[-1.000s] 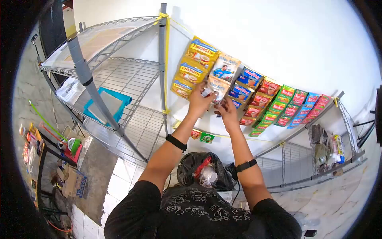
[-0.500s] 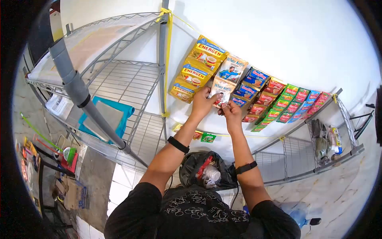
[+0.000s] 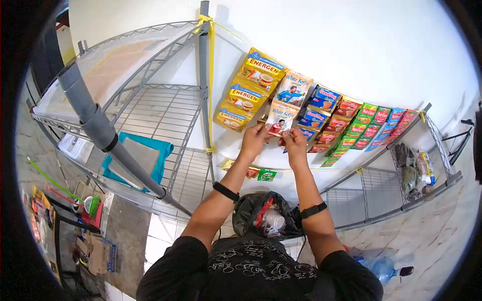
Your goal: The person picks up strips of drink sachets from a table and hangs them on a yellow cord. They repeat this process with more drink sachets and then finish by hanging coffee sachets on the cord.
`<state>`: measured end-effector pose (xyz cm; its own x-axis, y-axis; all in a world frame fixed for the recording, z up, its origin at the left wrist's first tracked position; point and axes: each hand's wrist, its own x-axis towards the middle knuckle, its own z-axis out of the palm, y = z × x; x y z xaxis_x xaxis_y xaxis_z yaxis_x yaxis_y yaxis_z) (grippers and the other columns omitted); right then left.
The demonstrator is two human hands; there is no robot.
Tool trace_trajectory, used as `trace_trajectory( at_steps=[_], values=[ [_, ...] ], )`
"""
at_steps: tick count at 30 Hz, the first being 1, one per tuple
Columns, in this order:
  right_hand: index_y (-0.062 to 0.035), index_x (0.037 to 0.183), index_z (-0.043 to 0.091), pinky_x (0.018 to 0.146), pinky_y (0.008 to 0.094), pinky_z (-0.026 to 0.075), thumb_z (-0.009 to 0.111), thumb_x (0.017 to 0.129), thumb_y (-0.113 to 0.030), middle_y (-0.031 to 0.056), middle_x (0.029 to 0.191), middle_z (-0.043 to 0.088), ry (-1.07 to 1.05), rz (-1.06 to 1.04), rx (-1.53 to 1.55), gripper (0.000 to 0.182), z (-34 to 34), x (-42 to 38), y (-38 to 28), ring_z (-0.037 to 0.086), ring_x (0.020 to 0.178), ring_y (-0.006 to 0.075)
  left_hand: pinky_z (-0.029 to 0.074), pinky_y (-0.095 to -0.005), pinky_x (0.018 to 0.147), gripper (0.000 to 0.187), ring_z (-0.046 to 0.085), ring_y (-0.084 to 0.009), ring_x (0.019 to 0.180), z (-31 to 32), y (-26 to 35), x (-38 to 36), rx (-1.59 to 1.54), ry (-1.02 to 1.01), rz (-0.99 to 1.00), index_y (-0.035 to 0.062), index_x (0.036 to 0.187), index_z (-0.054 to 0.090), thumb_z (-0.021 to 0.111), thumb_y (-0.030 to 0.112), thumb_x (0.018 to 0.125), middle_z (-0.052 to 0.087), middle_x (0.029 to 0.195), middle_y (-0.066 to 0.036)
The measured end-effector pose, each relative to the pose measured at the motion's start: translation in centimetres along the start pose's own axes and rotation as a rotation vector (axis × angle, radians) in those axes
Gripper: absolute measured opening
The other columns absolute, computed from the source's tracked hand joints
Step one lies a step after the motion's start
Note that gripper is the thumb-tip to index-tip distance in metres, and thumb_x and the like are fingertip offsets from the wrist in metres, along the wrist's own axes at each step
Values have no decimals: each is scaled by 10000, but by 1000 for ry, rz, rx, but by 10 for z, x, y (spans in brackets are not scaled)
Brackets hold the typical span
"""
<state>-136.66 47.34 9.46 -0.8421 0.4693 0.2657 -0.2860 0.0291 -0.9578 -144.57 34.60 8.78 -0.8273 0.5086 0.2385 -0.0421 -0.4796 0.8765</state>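
White Koffie sachet (image 3: 280, 119) pinched by left hand (image 3: 253, 138) and right hand (image 3: 294, 142), black bag (image 3: 251, 210) holding plastic cups

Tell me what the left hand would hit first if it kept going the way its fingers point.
The left hand points up the wall and already pinches the lower White Koffie sachet. Going straight on, it would probably meet the upper White Koffie sachet or the neighbouring Energen packs; depth is unclear.
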Motion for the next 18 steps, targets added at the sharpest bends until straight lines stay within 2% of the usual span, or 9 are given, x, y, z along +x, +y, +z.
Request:
trace_trajectory(
  at_steps=[5,7,9,11,13,15,16,18],
  values=[
    [-11,961,571,577,255,474,577,904,-78,46,770,621,9,4,20,88,-4,1,9,578,621,112,517,-254,672,243,659,-139,785,-20,-15,-19,147,21,-47,-8,998,630,539,211,943,674,898,-73],
    [-13,970,555,588,264,485,550,921,-95,90,860,652,19,12,35,95,-2,-5,9,588,646,128,515,-252,679,248,654,-140,773,-32,-30,-38,179,20,-86,-5,1006,625,524,215,949,671,884,-73],
    [-3,1010,548,603,267,488,547,923,-96,115,907,660,4,18,70,128,-4,-12,17,591,657,134,513,-258,722,253,652,-153,792,-45,-59,-61,158,6,-184,3,1062,602,506,211,955,667,923,-74],
    [-2,1019,561,593,259,489,557,908,-62,87,859,651,-27,109,97,126,0,-27,23,585,640,126,510,-270,726,229,648,-167,806,-56,-82,-89,65,48,-379,11,1064,594,512,189,945,663,952,-89],
    [-12,1033,568,606,258,494,522,896,-3,82,851,649,-61,116,49,145,2,-44,44,584,659,117,507,-267,728,234,632,-141,815,-58,-91,-120,-67,85,-546,46,1070,587,526,234,943,655,934,-72],
    [-9,1028,578,643,261,490,518,890,-8,85,885,659,-107,130,-77,151,7,-64,72,592,681,128,496,-295,782,299,628,-158,866,-63,-102,-150,-195,53,-633,58,1092,572,498,310,948,656,942,-52],
    [-8,1022,584,656,267,495,512,883,-5,86,879,663,-141,73,-206,156,13,-80,84,602,695,146,496,-295,782,299,628,-158,866,-69,-117,-164,-190,40,-640,58,1092,572,498,310,948,656,942,-52],
    [-4,1031,592,707,294,504,541,860,-38,117,917,658,-215,26,-420,182,31,-113,80,626,771,208,449,-349,913,429,576,-179,1048,-79,-152,-182,-370,35,-817,79,1178,526,457,428,938,615,1102,-66]
  ],
)
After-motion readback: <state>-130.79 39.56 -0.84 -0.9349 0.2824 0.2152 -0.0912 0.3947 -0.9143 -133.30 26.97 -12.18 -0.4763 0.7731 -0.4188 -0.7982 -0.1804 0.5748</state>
